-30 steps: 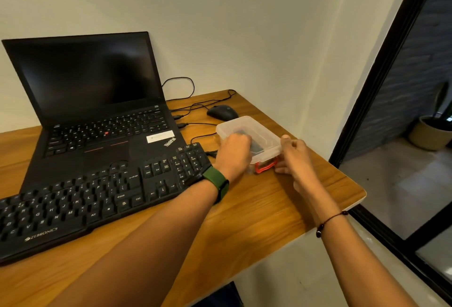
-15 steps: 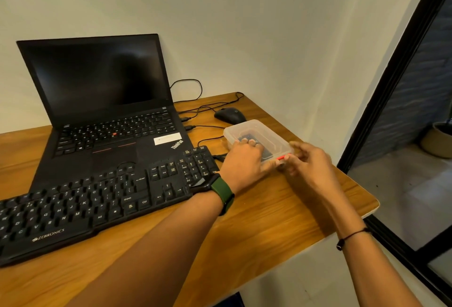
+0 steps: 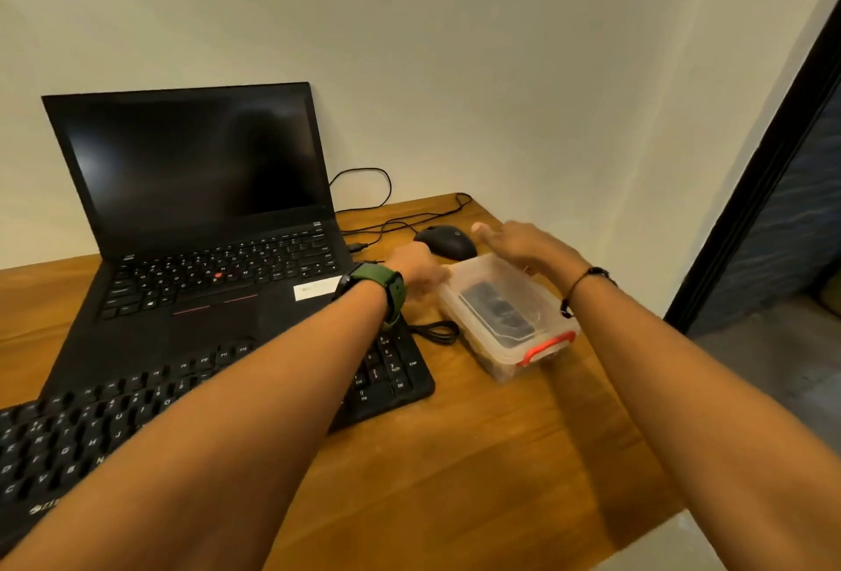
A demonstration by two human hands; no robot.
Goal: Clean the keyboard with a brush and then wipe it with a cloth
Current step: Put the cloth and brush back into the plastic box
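The black external keyboard (image 3: pixel 68 438) lies at the front left of the wooden desk (image 3: pixel 478 456), partly hidden under my left forearm. To its right stands a clear plastic box (image 3: pixel 537 320) with its lid on, a red latch (image 3: pixel 546 348) at its near end and a dark object (image 3: pixel 496 313) inside. My left hand (image 3: pixel 418 271) curls against the box's far left corner. My right hand (image 3: pixel 523 245) lies palm down over the box's far end, fingers stretched out and blurred. I can make out neither a brush nor a cloth.
An open black laptop (image 3: pixel 195 215) with a dark screen stands behind the keyboard. A black mouse (image 3: pixel 448 240) sits just beyond the box, with cables (image 3: pixel 364 206) running along the wall. The desk's right edge is close to the box.
Both hands have left the red latch at the box's near end and reached forward to its far end. The camera has moved closer and turned a little to the right.
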